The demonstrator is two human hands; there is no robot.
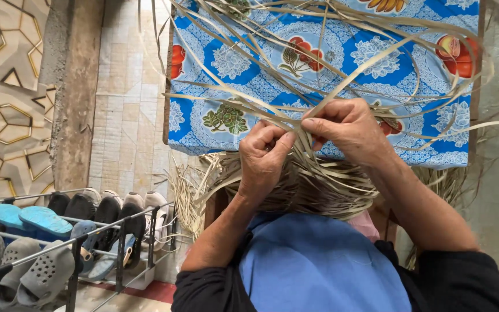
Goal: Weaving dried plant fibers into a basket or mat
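blue apron (319,266) nearest | left hand (264,159) pinches dry straw strips (319,179) at centre | right hand (350,127) at 1 o'clock grips same strips | shoe rack (59,242) at 8 o'clock | flowered desk (232,63) at 12 o'clock, under loose strands

Pale straw-coloured palm strips (295,173) fan across a blue tablecloth (249,63) patterned with white lace rounds, red fruit and green leaves, while near left a shoe rack (76,242) holds turquoise, black and grey shoes, beside beige floor tiles (128,115).
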